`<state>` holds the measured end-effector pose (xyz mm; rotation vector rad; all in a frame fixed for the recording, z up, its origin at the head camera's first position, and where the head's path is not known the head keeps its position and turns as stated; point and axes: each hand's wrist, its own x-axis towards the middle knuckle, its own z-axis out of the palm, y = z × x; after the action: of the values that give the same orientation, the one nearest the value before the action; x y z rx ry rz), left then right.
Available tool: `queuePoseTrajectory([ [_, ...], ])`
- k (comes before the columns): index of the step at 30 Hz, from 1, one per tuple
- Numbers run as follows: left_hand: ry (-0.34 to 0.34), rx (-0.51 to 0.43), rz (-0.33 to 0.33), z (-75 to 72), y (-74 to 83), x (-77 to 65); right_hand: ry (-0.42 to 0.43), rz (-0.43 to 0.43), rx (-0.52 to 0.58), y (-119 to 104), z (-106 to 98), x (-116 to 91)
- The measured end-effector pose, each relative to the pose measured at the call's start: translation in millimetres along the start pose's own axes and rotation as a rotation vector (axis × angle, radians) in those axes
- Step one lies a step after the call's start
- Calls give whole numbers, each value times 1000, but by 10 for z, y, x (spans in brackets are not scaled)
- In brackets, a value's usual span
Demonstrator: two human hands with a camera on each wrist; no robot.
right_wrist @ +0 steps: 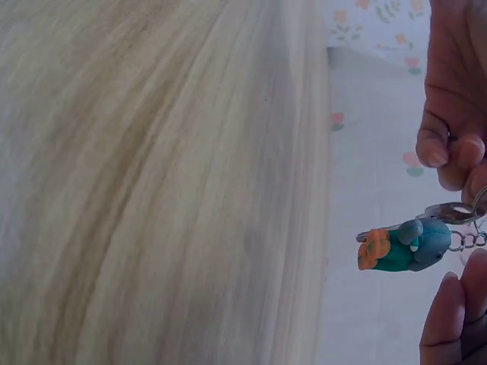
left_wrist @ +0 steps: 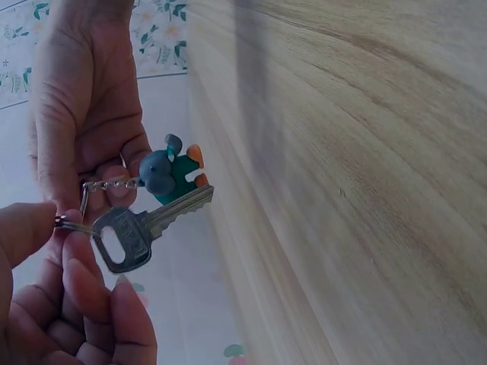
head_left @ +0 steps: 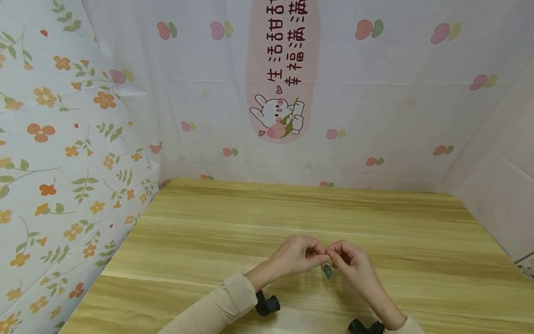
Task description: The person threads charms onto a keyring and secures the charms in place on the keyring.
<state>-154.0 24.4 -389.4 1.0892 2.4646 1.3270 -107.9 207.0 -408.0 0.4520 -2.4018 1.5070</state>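
Observation:
Both hands meet over the tabletop and pinch a thin metal key ring point(left_wrist: 74, 225) between thumbs and fingertips. My left hand point(head_left: 298, 255) grips it from the left, its thumb pressed to the ring beside the key's head. From the other side my right hand point(head_left: 354, 266) pinches at the ring, partly hiding it. A silver key point(left_wrist: 129, 237) hangs from the ring, its toothed blade pointing away from the fingers. Next to it, on a short chain point(left_wrist: 114, 184), dangles a small teal figurine point(right_wrist: 415, 247) with grey-blue head and orange feet.
The wood-grain table point(head_left: 200, 222) lies below the hands. A black object point(head_left: 267, 304) shows under the left sleeve, and another black object point(head_left: 365, 327) by the right wrist. Printed cloth walls point(head_left: 200, 93) stand behind and at both sides.

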Motion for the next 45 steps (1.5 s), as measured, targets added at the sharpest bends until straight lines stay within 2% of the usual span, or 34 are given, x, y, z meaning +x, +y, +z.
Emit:
queuePoseTrajectory([
  [4, -4, -3, -11, 4, 8, 1, 6, -50, -10, -3, 16, -7],
  [12, 7, -7, 47, 4, 12, -10, 7, 72, 25, -6, 0, -26],
  [21, -29, -33, -50, 15, 28, -4, -9, -4, 22, 7, 9, -31],
  [30, -6, 6, 42, 14, 13, -13, 4, 55, 22, 7, 3, -32],
  [39, -19, 8, -23, 28, 29, -17, 10, 13, 5, 5, 19, -36],
  [45, 1, 34, 1, 29, 39, -24, 19, 27, -7, 2, 21, -40],
])
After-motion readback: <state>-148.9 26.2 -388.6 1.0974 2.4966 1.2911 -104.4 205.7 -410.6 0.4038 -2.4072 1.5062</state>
